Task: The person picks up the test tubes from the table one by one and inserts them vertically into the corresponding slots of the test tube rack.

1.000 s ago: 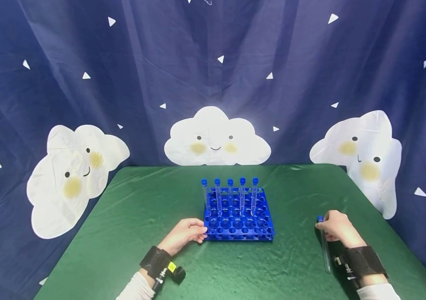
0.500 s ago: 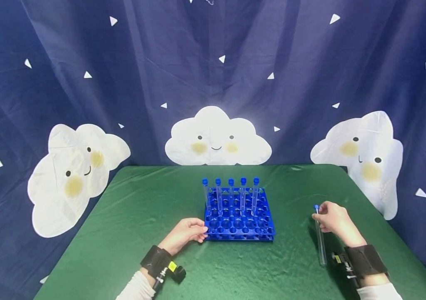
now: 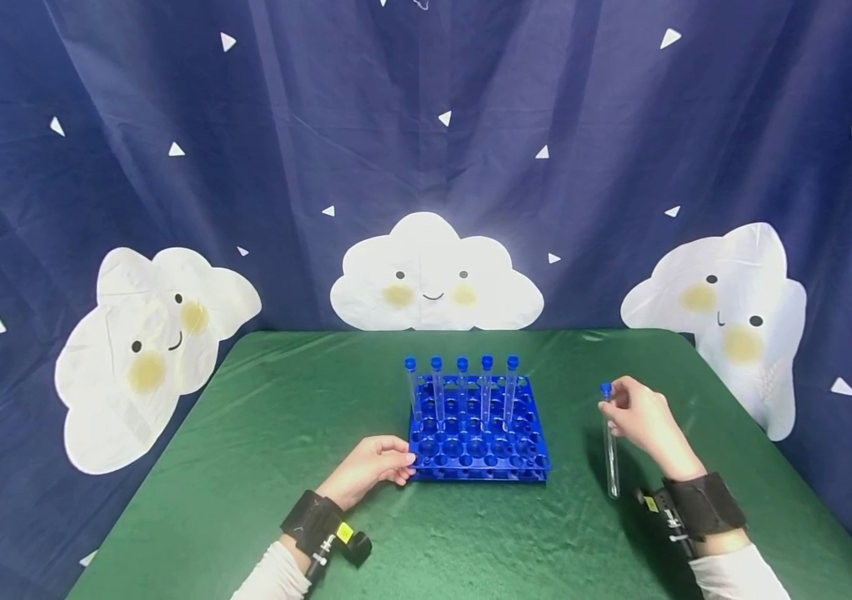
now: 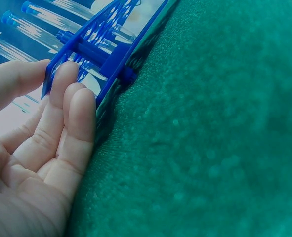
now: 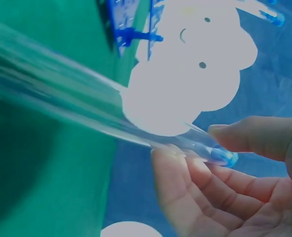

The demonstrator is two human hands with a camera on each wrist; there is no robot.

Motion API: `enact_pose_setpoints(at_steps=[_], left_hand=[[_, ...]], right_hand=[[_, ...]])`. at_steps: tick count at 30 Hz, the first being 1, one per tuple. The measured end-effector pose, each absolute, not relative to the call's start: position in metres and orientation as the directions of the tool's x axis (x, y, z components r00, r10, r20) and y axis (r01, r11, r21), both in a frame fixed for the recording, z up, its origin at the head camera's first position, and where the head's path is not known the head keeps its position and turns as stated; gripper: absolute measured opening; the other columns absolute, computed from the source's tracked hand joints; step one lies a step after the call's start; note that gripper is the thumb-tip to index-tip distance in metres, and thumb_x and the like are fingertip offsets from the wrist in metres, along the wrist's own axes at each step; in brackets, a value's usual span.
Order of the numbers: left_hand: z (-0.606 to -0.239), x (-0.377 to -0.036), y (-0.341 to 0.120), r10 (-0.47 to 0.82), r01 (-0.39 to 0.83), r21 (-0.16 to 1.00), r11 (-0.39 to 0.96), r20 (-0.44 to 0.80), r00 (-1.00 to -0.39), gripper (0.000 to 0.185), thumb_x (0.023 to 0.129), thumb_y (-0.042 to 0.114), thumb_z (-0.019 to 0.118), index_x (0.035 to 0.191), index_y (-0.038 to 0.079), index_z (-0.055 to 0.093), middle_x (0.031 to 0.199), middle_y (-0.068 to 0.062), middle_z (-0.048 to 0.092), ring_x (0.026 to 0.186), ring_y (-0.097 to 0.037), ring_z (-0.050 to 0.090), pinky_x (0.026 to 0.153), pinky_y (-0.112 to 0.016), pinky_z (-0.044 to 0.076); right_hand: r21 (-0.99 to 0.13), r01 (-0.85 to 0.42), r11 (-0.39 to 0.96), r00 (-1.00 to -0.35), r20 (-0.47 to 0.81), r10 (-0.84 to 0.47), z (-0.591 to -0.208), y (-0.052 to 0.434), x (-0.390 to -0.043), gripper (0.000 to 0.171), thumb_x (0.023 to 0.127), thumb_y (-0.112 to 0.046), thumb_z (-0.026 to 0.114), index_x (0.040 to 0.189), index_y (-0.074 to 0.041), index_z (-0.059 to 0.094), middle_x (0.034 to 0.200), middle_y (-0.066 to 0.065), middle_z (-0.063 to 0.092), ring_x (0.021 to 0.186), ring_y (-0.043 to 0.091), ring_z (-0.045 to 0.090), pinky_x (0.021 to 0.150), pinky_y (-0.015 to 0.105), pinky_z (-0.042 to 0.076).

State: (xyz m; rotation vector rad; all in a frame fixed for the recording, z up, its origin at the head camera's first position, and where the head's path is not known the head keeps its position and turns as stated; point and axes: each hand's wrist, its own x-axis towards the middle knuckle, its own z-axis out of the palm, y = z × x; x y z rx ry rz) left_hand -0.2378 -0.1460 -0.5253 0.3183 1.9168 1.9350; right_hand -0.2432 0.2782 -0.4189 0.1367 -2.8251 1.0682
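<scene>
A blue test tube rack point(image 3: 463, 473) stands on the green table. Several clear test tubes point(image 3: 438, 396) with blue caps stand in one row in it. My left hand point(image 3: 368, 471) pinches the rack's front left corner, thumb and fingertips on its upper plate point(image 4: 49, 81). To the right of the rack, my right hand point(image 3: 645, 417) holds another blue-capped test tube point(image 3: 612, 467) just below its cap point(image 5: 230, 158). That tube hangs nearly upright, cap up, and looks clear and without contents. Its rounded lower end is raised over the table.
Green cloth point(image 3: 283, 400) covers the table. Behind its far edge hangs a dark blue curtain point(image 3: 471, 167) printed with white clouds and triangles. Rows of round holes point(image 3: 474, 447) lie in the rack in front of the standing tubes. Each wrist wears a black strap point(image 3: 311, 523) with a small camera.
My right hand has lifted the test tube from the table and carried it left toward the rack, turning it more upright. The left hand and the rack stay in place.
</scene>
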Motion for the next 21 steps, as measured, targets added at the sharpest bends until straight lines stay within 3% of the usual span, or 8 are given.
enact_pose_setpoints(at_steps=[9, 17, 21], left_hand=[[-0.525, -0.238, -0.146, 0.430, -0.121, 0.992, 0.018, -0.117, -0.895, 0.025, 0.090, 0.015, 0.068, 0.104, -0.004, 0.061, 0.083, -0.002, 0.070, 0.075, -0.012, 0.066, 0.068, -0.024, 0.058], [-0.525, -0.238, -0.145, 0.431, -0.122, 0.992, 0.018, -0.117, -0.895, 0.025, 0.090, 0.014, 0.068, 0.105, -0.004, 0.061, 0.083, -0.001, 0.070, 0.075, -0.012, 0.066, 0.068, -0.024, 0.058], [-0.525, -0.238, -0.145, 0.432, -0.119, 0.993, 0.020, -0.116, -0.895, 0.025, 0.090, 0.015, 0.068, 0.105, -0.004, 0.060, 0.083, -0.002, 0.070, 0.075, -0.012, 0.066, 0.068, -0.024, 0.058]], right_hand=[[-0.602, -0.264, 0.754, -0.924, 0.383, -0.018, -0.405, 0.256, -0.249, 0.022, 0.090, -0.009, 0.065, 0.107, 0.003, 0.057, 0.081, 0.015, 0.068, 0.059, 0.014, 0.066, 0.053, 0.019, 0.049], [-0.587, -0.377, 0.717, -0.808, 0.587, 0.056, -0.401, 0.236, -0.251, 0.022, 0.088, -0.007, 0.070, 0.104, 0.001, 0.059, 0.079, 0.013, 0.070, 0.063, -0.017, 0.052, 0.059, 0.004, 0.042], [-0.619, -0.411, 0.669, -0.768, 0.630, 0.110, -0.402, 0.227, -0.253, 0.025, 0.087, -0.006, 0.071, 0.106, 0.002, 0.058, 0.083, 0.016, 0.070, 0.068, -0.024, 0.048, 0.062, 0.000, 0.041]])
